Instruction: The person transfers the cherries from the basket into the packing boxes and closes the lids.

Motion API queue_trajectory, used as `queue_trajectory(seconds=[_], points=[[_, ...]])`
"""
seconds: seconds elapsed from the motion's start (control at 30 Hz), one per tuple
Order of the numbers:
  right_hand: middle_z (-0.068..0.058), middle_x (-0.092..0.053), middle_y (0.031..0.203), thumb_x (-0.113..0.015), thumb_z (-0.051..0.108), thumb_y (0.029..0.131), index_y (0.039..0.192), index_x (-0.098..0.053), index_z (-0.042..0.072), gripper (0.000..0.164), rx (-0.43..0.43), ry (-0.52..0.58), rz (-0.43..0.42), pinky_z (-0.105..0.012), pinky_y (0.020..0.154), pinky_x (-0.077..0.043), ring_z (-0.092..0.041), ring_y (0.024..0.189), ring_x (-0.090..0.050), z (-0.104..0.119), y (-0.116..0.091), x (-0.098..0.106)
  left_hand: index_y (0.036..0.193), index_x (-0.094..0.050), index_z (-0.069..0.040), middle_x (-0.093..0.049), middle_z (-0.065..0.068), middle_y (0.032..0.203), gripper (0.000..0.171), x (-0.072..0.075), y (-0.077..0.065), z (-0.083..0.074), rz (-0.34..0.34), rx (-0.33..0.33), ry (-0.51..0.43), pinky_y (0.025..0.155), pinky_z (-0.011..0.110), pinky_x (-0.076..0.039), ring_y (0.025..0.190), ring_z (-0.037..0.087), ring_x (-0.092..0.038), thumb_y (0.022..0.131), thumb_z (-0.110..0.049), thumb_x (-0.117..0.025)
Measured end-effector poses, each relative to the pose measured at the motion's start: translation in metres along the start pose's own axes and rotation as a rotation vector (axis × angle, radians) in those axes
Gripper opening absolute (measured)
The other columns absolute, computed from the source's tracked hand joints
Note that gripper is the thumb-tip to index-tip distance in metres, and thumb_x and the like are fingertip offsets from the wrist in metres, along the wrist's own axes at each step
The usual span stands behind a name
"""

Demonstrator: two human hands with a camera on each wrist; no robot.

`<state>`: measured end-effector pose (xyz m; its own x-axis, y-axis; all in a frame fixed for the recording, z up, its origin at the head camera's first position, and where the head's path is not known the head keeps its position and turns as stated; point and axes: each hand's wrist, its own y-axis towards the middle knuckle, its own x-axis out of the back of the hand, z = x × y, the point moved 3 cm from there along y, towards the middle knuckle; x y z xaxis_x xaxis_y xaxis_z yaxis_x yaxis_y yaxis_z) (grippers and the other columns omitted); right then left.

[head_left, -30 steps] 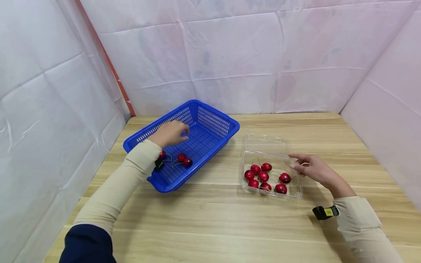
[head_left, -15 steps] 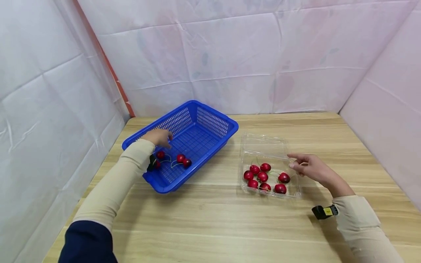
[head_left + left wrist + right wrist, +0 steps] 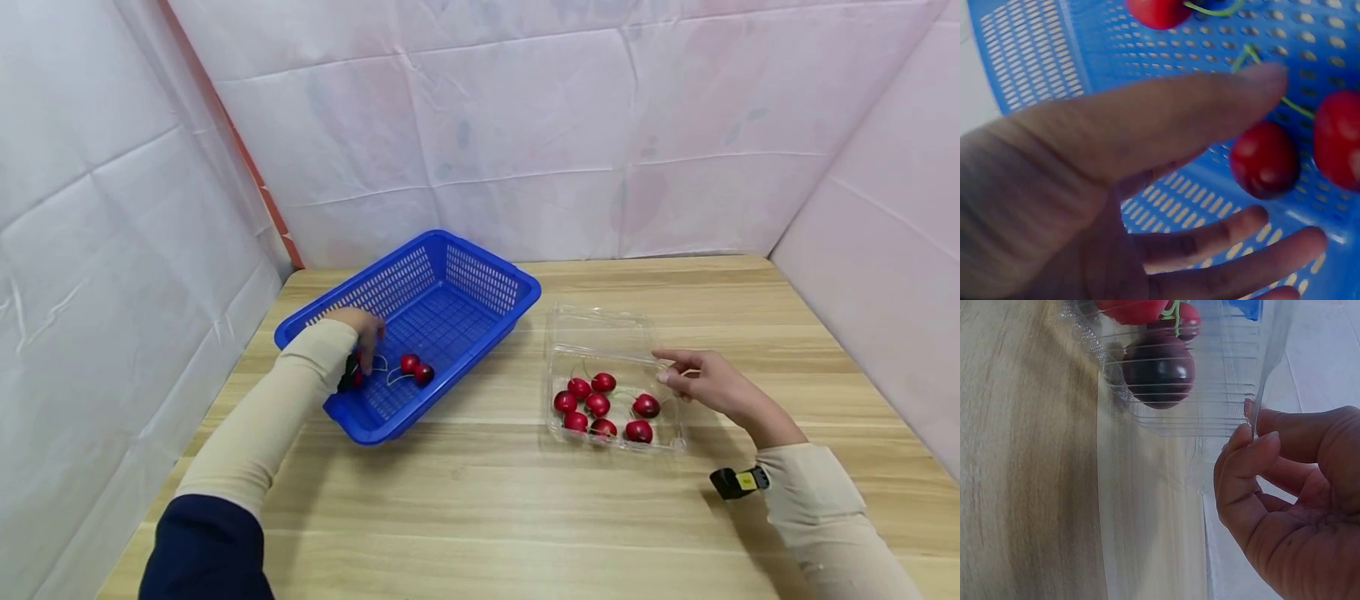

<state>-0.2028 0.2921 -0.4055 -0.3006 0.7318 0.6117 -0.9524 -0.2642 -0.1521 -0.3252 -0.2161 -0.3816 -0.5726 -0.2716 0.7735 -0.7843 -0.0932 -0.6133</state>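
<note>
My left hand (image 3: 362, 329) is down inside the blue plastic basket (image 3: 480, 354), at its near left end. In the left wrist view its thumb and fingers are spread apart around a dark red cherry (image 3: 1266, 160), with nothing gripped. Another cherry (image 3: 1340, 140) lies beside that one, and a third cherry (image 3: 1159, 9) shows at the top edge. On the right, my right hand (image 3: 708, 387) pinches the rim of a clear plastic clamshell box (image 3: 600, 333) between thumb and fingers. Several red cherries with green stems, such as one cherry (image 3: 639, 431), lie in the box.
Both containers stand on a light wood-grain table (image 3: 480, 517), the basket left and the box right, with bare wood between them. Pale fabric walls (image 3: 525, 150) enclose the back and sides.
My left hand has moved left and toward me within the basket, then lowered with fingers pointing down at the cherries. My right hand keeps its pinch on the box rim.
</note>
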Motion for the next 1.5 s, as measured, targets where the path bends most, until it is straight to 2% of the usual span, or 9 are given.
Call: queue_trajectory(seconds=[0.1, 0.3, 0.43, 0.57, 0.7, 0.9, 1.17, 1.3, 1.5], points=[[-0.015, -0.057, 0.091, -0.056, 0.015, 0.097, 0.14, -0.039, -0.01, 0.052, 0.007, 0.008, -0.003, -0.029, 0.057, -0.047, -0.013, 0.066, -0.052, 0.001, -0.001, 0.0, 0.122, -0.058, -0.008, -0.053, 0.017, 0.12, 0.074, 0.002, -0.036, -0.013, 0.012, -0.018, 0.04, 0.087, 0.05, -0.051, 0.11, 0.035, -0.05, 0.056, 0.0, -0.089], [-0.017, -0.057, 0.09, -0.055, 0.017, 0.098, 0.14, -0.039, -0.009, 0.052, 0.003, 0.008, -0.005, -0.03, 0.057, -0.048, -0.015, 0.067, -0.054, 0.0, -0.001, 0.0, 0.12, -0.062, -0.004, -0.06, 0.014, 0.115, 0.068, 0.0, -0.049, -0.017, -0.006, -0.099, 0.191, 0.086, 0.042, -0.054, 0.105, 0.029, -0.055, 0.058, 0.0, -0.089], [-0.017, -0.057, 0.09, -0.056, 0.017, 0.097, 0.14, -0.04, -0.009, 0.052, -0.004, 0.013, -0.007, -0.03, 0.058, -0.049, -0.014, 0.068, -0.054, -0.001, -0.001, 0.0, 0.103, -0.069, -0.005, -0.063, 0.013, 0.104, 0.051, -0.003, -0.047, -0.017, -0.031, -0.1, 0.236, 0.075, 0.037, -0.057, 0.092, 0.026, -0.059, 0.056, 0.001, -0.088], [-0.016, -0.057, 0.091, -0.056, 0.017, 0.098, 0.14, -0.04, -0.009, 0.052, -0.003, 0.009, -0.01, -0.03, 0.058, -0.049, -0.014, 0.068, -0.054, 0.0, -0.001, -0.001, 0.085, -0.07, -0.002, -0.061, 0.016, 0.097, 0.035, -0.004, -0.047, -0.017, -0.048, -0.033, 0.149, 0.068, 0.036, -0.058, 0.082, 0.028, -0.059, 0.055, 0.006, -0.087], [-0.016, -0.056, 0.091, -0.056, 0.015, 0.097, 0.139, -0.04, -0.01, 0.052, 0.002, 0.011, -0.014, -0.029, 0.058, -0.049, -0.013, 0.067, -0.053, 0.001, -0.001, -0.001, 0.083, -0.07, 0.0, -0.059, 0.018, 0.097, 0.031, -0.003, -0.046, -0.017, -0.047, 0.012, 0.127, 0.066, 0.035, -0.058, 0.081, 0.028, -0.059, 0.057, 0.006, -0.085], [-0.017, -0.056, 0.091, -0.056, 0.014, 0.097, 0.139, -0.039, -0.011, 0.051, -0.002, 0.015, -0.018, -0.03, 0.059, -0.049, -0.012, 0.067, -0.053, 0.001, -0.002, -0.001, 0.077, -0.071, 0.0, -0.06, 0.018, 0.091, 0.02, -0.005, -0.044, -0.017, -0.03, -0.004, 0.121, 0.06, 0.033, -0.057, 0.075, 0.027, -0.062, 0.061, 0.007, -0.081], [-0.019, -0.056, 0.093, -0.056, 0.014, 0.097, 0.139, -0.039, -0.011, 0.052, -0.002, 0.023, -0.019, -0.029, 0.06, -0.049, -0.011, 0.068, -0.053, 0.001, -0.003, -0.001, 0.081, -0.067, 0.003, -0.058, 0.016, 0.089, 0.014, -0.007, -0.041, -0.016, -0.123, 0.003, -0.003, 0.07, 0.031, -0.056, 0.078, 0.025, -0.055, 0.069, 0.008, -0.071], [-0.018, -0.056, 0.093, -0.056, 0.015, 0.097, 0.14, -0.038, -0.011, 0.052, -0.003, 0.024, -0.02, -0.029, 0.06, -0.049, -0.011, 0.068, -0.053, 0.001, -0.003, -0.001, 0.089, -0.062, -0.003, -0.058, 0.014, 0.095, 0.024, -0.008, -0.03, -0.013, -0.114, -0.026, 0.0, 0.071, 0.034, -0.053, 0.084, 0.027, -0.055, 0.07, 0.008, -0.071], [-0.018, -0.056, 0.093, -0.056, 0.015, 0.097, 0.14, -0.038, -0.01, 0.052, -0.005, 0.026, -0.021, -0.029, 0.06, -0.049, -0.012, 0.068, -0.053, 0.001, -0.003, -0.002, 0.093, -0.06, -0.008, -0.057, 0.011, 0.093, 0.023, -0.01, -0.008, -0.011, -0.059, -0.138, 0.153, 0.063, 0.03, -0.046, 0.083, 0.025, -0.054, 0.076, 0.004, -0.069]])
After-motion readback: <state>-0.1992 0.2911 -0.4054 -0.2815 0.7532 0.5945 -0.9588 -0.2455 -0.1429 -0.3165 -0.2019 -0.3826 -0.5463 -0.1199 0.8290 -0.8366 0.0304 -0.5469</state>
